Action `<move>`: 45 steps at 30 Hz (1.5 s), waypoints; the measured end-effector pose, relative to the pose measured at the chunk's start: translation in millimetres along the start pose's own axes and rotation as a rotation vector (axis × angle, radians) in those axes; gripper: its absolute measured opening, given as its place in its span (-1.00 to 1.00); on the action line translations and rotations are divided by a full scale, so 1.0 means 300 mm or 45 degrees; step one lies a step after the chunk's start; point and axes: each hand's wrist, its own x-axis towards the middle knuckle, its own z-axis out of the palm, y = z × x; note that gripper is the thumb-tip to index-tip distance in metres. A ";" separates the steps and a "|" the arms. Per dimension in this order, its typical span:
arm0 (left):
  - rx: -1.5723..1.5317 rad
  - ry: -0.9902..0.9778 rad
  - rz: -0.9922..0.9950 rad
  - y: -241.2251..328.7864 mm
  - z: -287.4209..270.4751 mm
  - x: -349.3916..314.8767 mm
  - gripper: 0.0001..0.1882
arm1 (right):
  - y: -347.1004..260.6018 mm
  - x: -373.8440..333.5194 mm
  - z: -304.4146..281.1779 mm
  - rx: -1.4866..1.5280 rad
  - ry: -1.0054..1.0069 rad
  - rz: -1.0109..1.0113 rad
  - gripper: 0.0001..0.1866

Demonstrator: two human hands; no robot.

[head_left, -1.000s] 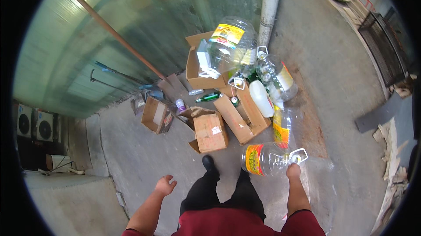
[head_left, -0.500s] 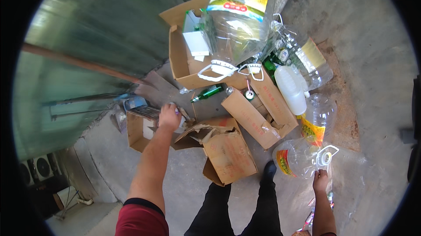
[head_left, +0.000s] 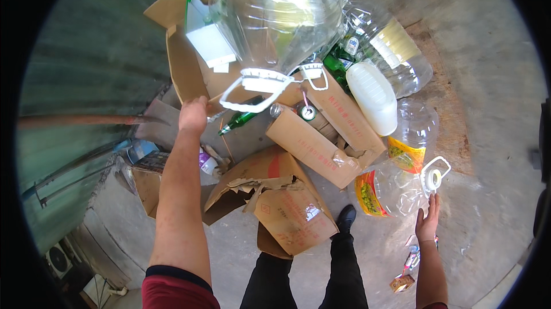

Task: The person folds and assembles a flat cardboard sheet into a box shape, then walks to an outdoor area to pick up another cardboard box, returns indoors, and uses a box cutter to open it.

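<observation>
My left hand (head_left: 193, 115) reaches forward and grips the lower edge of a big open cardboard box (head_left: 185, 68) that leans against a green wall. A huge clear plastic jug (head_left: 278, 13) with a white handle lies on top of that box. My right hand (head_left: 428, 221) hangs low at the right with its fingers spread, holding nothing, just below a clear plastic jug with a yellow and red label (head_left: 390, 185) that lies on the ground. A green glass bottle (head_left: 241, 119) rests below the big box.
Torn brown cardboard boxes (head_left: 293, 211) lie in front of my feet (head_left: 346, 217). A long flat carton (head_left: 313, 145), a white plastic container (head_left: 373, 96) and more clear jugs (head_left: 390, 51) pile up on the concrete. A rusty pole (head_left: 80, 119) runs at left.
I have leaned closer to the pile. My left hand went up from beside a small box to the edge of the big box. My right hand stayed low beside the labelled jug.
</observation>
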 end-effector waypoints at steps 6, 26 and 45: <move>-0.069 0.256 0.253 0.067 -0.403 -0.112 -0.78 | -0.065 0.051 -0.065 0.225 -0.121 0.047 -0.32; 0.451 -0.693 0.780 0.918 -1.202 -0.193 -0.52 | -0.051 0.249 -0.075 0.562 -0.252 -0.057 -0.42; 1.055 -1.091 0.676 1.055 -1.277 -0.143 -0.49 | -0.014 0.261 -0.037 0.675 -0.216 -0.053 -0.51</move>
